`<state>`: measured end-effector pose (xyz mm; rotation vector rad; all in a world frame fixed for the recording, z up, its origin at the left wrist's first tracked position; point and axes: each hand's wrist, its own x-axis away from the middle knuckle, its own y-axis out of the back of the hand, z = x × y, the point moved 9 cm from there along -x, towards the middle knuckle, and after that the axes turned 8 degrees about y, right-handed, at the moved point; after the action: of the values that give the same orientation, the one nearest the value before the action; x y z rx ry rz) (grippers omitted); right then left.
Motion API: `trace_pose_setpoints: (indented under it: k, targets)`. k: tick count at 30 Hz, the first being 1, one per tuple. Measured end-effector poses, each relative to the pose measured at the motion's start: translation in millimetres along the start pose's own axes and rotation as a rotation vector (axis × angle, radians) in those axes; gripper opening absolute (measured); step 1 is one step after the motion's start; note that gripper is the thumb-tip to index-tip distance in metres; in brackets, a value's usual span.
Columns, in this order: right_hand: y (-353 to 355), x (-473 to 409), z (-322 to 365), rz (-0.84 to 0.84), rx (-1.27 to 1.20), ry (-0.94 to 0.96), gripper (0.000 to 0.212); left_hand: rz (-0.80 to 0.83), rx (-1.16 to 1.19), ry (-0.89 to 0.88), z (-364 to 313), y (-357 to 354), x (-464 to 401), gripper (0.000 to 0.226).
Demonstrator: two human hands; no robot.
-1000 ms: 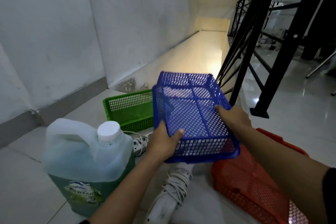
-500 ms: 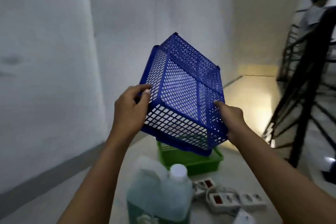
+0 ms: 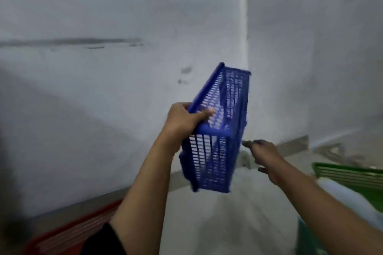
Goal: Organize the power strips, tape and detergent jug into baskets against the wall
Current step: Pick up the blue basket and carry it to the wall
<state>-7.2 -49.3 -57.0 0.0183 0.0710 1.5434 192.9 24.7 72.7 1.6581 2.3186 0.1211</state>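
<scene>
Left hand is gripping the tilted blue basket by one rim alone, right hand hanging open and empty beside it, risking a slip onto the floor.

3 baskets – blue basket, green basket, red basket, 2 hands – left hand, right hand

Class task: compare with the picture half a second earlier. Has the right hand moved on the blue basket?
Yes. The right hand has let go and hangs apart from the blue basket; only the left hand grips it.
</scene>
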Motion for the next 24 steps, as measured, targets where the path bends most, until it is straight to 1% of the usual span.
trace_pose_setpoints:
  k: [1, 3, 4, 6, 8, 10, 11, 12, 14, 15, 18, 19, 20, 22, 23, 24]
  targets:
    - [-15, 1, 2, 0.018, -0.013, -0.007, 0.045, -0.004, -0.183, -0.048, 6, -1, 0, 0.025]
    - [-48, 5, 0, 0.095, -0.112, -0.058, 0.034, -0.025, -0.545, -0.123, 30, -6, 0, 0.03]
    - [-62, 9, -5, 0.135, -0.161, -0.102, 0.033, -0.034, -0.672, -0.147, 45, -9, -1, 0.033]
    - [-86, 19, -24, 0.201, -0.181, -0.198, 0.036, -0.034, -0.8, -0.166, 77, -14, -1, 0.034]
    - [-105, 29, -50, 0.238, -0.097, -0.275, 0.045, -0.028, -0.88, -0.162, 110, -19, -1, 0.03]
    - [-119, 36, -71, 0.277, -0.024, -0.343, 0.058, 0.009, -1.0, -0.177, 142, -30, 5, 0.025]
    - [-125, 40, -79, 0.31, -0.026, -0.384, 0.062, 0.038, -1.071, -0.191, 156, -38, 10, 0.025]
    - [-133, 43, -87, 0.344, -0.052, -0.428, 0.06, 0.076, -1.133, -0.196, 170, -46, 15, 0.027]
    - [-142, 49, -100, 0.354, -0.09, -0.505, 0.045, 0.172, -1.189, -0.183, 199, -58, 23, 0.031]
    - [-142, 48, -113, 0.332, -0.066, -0.534, 0.038, 0.238, -1.163, -0.163, 212, -62, 25, 0.032]
    - [-133, 42, -151, 0.266, 0.121, -0.537, 0.016, 0.467, -0.888, -0.046, 244, -70, 30, 0.046]
    - [-127, 37, -166, 0.24, 0.183, -0.527, 0.017, 0.544, -0.85, -0.002, 257, -71, 32, 0.05]
    - [-120, 32, -180, 0.219, 0.242, -0.512, 0.02, 0.616, -0.867, 0.041, 271, -69, 34, 0.052]
    - [-107, 24, -200, 0.209, 0.29, -0.477, 0.025, 0.763, -1.005, 0.166, 307, -56, 41, 0.059]
    - [-103, 20, -208, 0.204, 0.267, -0.468, 0.026, 0.825, -1.096, 0.237, 327, -47, 47, 0.065]
    - [-101, 17, -213, 0.188, 0.216, -0.461, 0.028, 0.843, -1.178, 0.272, 342, -37, 49, 0.067]
